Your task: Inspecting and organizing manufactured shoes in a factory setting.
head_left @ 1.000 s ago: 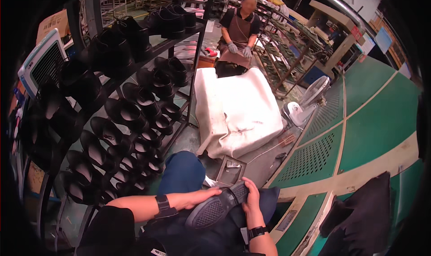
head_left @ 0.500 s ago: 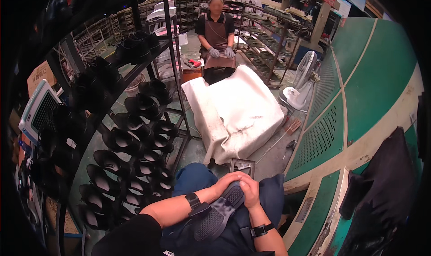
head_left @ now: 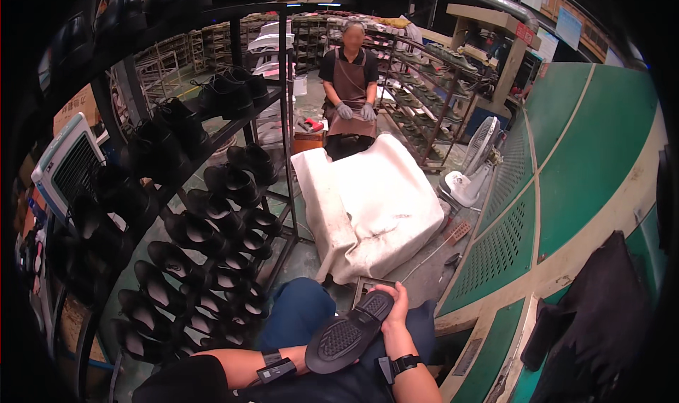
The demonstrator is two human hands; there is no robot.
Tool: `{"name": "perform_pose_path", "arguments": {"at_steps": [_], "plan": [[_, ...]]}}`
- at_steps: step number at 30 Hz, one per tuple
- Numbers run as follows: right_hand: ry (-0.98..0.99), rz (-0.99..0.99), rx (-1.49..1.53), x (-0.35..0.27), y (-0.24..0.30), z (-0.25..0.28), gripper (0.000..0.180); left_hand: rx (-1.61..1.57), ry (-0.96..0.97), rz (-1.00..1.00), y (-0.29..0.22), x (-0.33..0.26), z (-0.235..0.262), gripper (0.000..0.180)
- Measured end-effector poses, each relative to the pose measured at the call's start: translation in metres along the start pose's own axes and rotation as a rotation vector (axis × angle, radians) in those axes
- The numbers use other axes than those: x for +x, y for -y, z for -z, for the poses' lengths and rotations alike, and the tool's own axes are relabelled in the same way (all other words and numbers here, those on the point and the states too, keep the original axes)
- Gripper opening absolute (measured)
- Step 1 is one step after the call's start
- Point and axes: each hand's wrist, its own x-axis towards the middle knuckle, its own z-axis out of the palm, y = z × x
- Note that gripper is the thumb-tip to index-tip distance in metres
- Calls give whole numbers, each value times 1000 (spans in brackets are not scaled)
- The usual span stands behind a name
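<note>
A black shoe (head_left: pixel 343 341) is held over my lap with its patterned sole turned up, its wide toe part at the lower left and its heel at the upper right. My right hand (head_left: pixel 398 310) is wrapped round the heel end. At the toe end, my left hand (head_left: pixel 300 359) goes in behind the shoe. Its fingers are hidden there, so I cannot tell their pose. Both wrists wear black straps.
At left, a dark metal rack (head_left: pixel 283 141) holds several black shoes (head_left: pixel 170 260). Ahead stands a block draped in a white sheet (head_left: pixel 385 205), with a seated person (head_left: pixel 351 85) in a brown apron and grey gloves behind it. At right are a green machine (head_left: pixel 594 162) and a white fan (head_left: pixel 477 155).
My left hand has left the heel end and drawn back toward the toe end. The shoe has tilted, showing more of its sole. The whole view has shifted slightly.
</note>
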Motion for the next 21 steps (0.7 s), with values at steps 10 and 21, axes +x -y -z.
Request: {"name": "perform_pose_path", "arguments": {"at_steps": [10, 21], "plan": [[241, 198, -4, -60, 13, -51, 56, -838, 352, 287, -30, -60, -17, 64], [195, -292, -241, -34, -9, 76, 40, -516, 265, 74, -42, -87, -27, 63]]}}
